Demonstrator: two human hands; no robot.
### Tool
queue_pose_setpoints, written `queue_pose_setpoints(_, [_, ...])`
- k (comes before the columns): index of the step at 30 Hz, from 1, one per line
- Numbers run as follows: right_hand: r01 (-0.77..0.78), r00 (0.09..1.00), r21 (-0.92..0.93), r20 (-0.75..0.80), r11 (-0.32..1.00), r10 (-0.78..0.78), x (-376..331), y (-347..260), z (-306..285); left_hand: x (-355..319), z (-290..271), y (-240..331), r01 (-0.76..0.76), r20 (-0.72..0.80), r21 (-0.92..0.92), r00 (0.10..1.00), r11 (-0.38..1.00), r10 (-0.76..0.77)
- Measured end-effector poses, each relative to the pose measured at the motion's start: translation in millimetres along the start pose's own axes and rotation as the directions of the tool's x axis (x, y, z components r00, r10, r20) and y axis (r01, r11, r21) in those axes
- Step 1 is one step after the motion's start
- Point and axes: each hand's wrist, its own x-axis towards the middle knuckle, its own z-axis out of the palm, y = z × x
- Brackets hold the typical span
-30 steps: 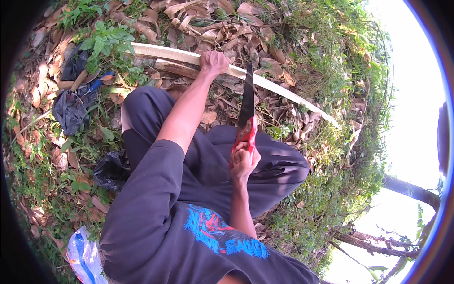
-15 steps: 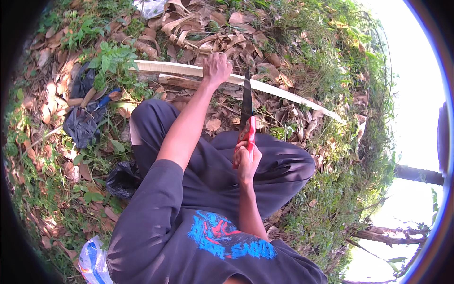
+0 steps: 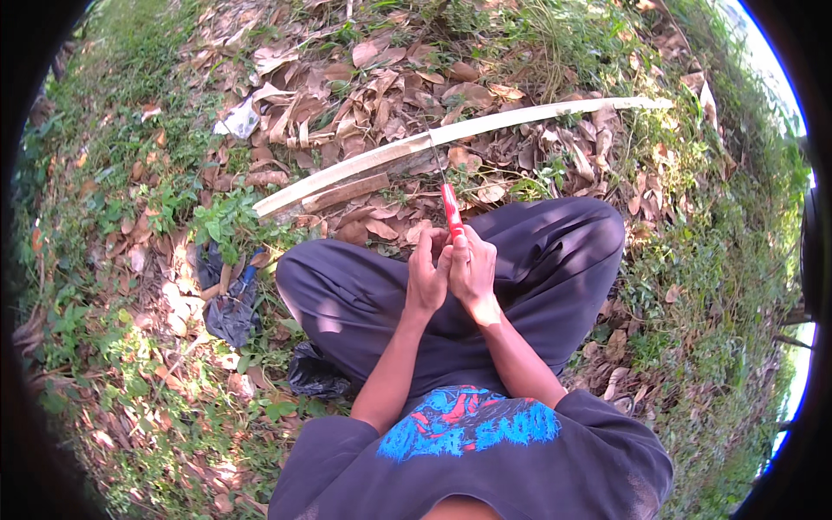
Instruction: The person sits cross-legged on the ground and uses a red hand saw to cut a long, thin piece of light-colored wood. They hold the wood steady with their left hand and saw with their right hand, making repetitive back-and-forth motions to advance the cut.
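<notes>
My right hand (image 3: 474, 270) is wrapped round the red handle of a hand saw (image 3: 451, 208), low above my crossed legs. Pressed close at the handle's left side is my left hand (image 3: 427, 276), its fingers bent; part of its hold is hidden. The thin blade appears nearly edge-on and points away from me. Its far end meets the middle of a long pale wooden strip (image 3: 520, 117), where a step or cut line shows. The strip lies across the leaves in front of my knees.
A shorter piece of wood (image 3: 347, 191) lies under the strip's left half. To my left, a black plastic bag (image 3: 232, 319) has tools with wooden and blue handles on it. Another black bag (image 3: 316, 371) sits by my left knee. Dry leaves (image 3: 373, 95) and grass surround me.
My left hand has left the strip and come back to the saw handle beside my right hand. The blade has turned from showing its flat side to nearly edge-on. The view has shifted.
</notes>
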Motion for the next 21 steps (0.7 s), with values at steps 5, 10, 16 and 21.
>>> queue_pose_setpoints(5, [-0.108, 0.965, -0.068, 0.234, 0.992, 0.121, 5, -20, -28, -31, 25, 18, 0.085, -0.145, -0.223, 0.982, 0.971, -0.119])
queue_pose_setpoints(10, [0.067, 0.822, -0.13, 0.569, 0.989, 0.019, 44, -40, -76, -21, 25, 38, 0.151, -0.145, 0.233, 0.982, 0.961, -0.119])
queue_pose_setpoints(16, [0.319, 0.815, -0.641, 0.562, 0.698, 0.144, 234, 33, -152, -14, 17, 20, 0.215, -0.204, 0.076, 0.959, 0.974, -0.196])
queue_pose_setpoints(21, [0.476, 0.863, -0.813, 0.506, 0.334, 0.001, 344, 183, -213, -9, 22, 27, 0.285, -0.15, 0.096, 0.951, 0.954, -0.269])
